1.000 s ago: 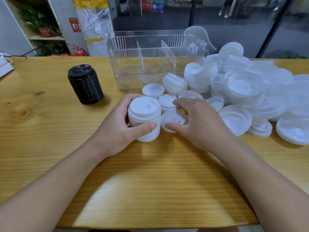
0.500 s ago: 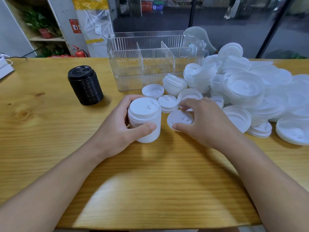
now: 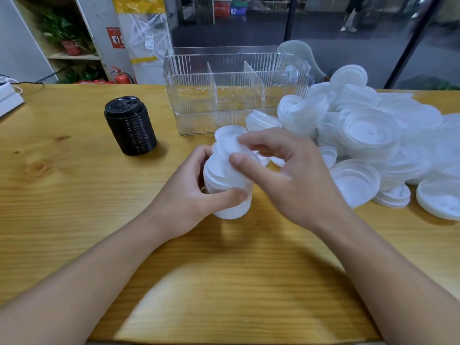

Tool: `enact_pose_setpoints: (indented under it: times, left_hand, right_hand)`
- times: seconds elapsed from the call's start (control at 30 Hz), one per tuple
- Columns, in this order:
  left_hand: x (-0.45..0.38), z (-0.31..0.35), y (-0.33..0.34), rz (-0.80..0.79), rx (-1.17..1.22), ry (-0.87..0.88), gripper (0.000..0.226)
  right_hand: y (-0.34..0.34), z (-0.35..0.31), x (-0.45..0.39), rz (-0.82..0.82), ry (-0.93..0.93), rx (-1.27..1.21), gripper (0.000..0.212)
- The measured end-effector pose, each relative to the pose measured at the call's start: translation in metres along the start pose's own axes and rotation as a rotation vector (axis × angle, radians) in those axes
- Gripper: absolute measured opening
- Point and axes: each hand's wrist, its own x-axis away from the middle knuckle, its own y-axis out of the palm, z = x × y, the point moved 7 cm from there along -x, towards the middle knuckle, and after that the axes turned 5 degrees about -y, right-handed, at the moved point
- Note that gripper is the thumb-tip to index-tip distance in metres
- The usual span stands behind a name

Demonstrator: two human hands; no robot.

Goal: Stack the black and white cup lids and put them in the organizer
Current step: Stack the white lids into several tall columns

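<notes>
A stack of white lids (image 3: 230, 200) stands upright on the wooden table at the centre, and my left hand (image 3: 196, 195) is wrapped around its side. My right hand (image 3: 286, 175) holds a single white lid (image 3: 227, 148), tilted, right above the top of that stack. The held lid is blurred by motion. A finished stack of black lids (image 3: 130, 127) stands alone to the left. Behind the hands sits the clear plastic organizer (image 3: 189, 95) with two dividers and nothing in its compartments.
A large heap of loose white lids (image 3: 373, 135) covers the right side of the table, with a few small lids (image 3: 328, 155) near my right hand. A white device (image 3: 8, 100) lies at the far left edge. Shelves and a glass wall stand behind the table.
My right hand picked a loose white lid off the table and lifted it left, up over the stack. My left hand kept its hold on the stack.
</notes>
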Motion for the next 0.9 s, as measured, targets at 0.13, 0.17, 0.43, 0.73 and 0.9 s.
enact_pose_setpoints:
  times: [0.13,0.17,0.43,0.73,0.9]
  left_hand:
    - [-0.002,-0.004,0.007,0.012,0.021,-0.008,0.072]
    - [-0.003,-0.004,0.008,0.015,0.029,-0.008,0.073]
    - [-0.004,-0.006,0.008,0.004,0.074,-0.012,0.077]
    - [0.004,-0.001,-0.031,-0.053,-0.104,-0.023,0.073]
    - [0.012,-0.002,-0.076,-0.017,-0.119,-0.002,0.074]
  right_hand:
    - [0.014,-0.006,0.004,-0.003,-0.09,0.129,0.046]
    - [0.014,-0.006,0.004,0.0,-0.096,0.14,0.046]
    - [0.013,-0.003,0.004,-0.01,-0.1,0.152,0.05]
    - [-0.007,0.025,-0.002,0.024,-0.012,0.05,0.022]
    - [0.024,0.043,-0.004,-0.193,-0.075,0.265,0.035]
